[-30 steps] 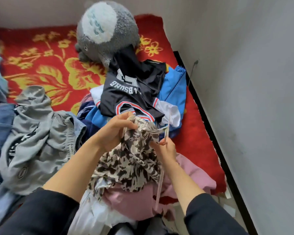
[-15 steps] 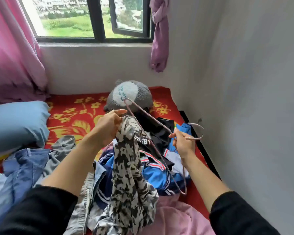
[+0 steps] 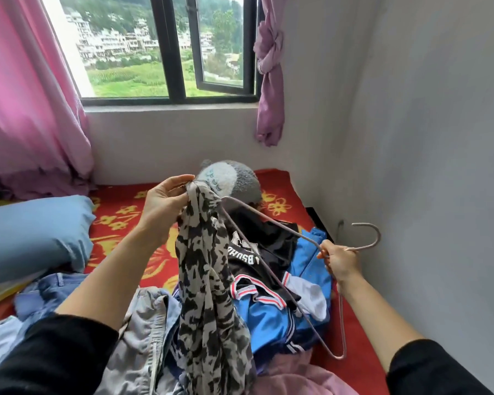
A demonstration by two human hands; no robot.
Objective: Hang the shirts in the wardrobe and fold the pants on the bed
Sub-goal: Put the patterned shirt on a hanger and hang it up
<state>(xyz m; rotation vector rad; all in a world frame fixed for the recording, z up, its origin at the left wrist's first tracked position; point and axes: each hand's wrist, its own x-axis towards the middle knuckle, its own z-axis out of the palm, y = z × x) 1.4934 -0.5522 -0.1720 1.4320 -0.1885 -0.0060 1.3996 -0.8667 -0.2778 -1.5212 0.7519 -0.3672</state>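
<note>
Above the heap of clothes on the bed point(image 3: 117, 206), you have the patterned shirt point(image 3: 206, 280) lifted by its top edge. Your left hand point(image 3: 166, 201) pinches the bunched fabric between thumb and fingers. Held that way, the rest hangs straight down, clear of the pile, and the opening is easier to find.

Your right hand point(image 3: 340, 262) is curled round the hanger point(image 3: 280, 223) just below its hook, which points off toward the wall. Gripping there lets you steer the far shoulder tip like a lever. That tip sits right at the gathered fabric under your left fingers. Whether it is already inside the neck, I cannot tell.

My read is that you are threading the hanger into the shirt, so spread the collar before you push or the thin cloth may snag on the wire.

Below, a black jersey point(image 3: 268, 243) lies on a blue garment point(image 3: 271, 320), with a grey garment point(image 3: 143, 326) and jeans point(image 3: 40, 289) crumpled toward your left. None of it looks folded, so most of the job remains. The wardrobe is not in view.
</note>
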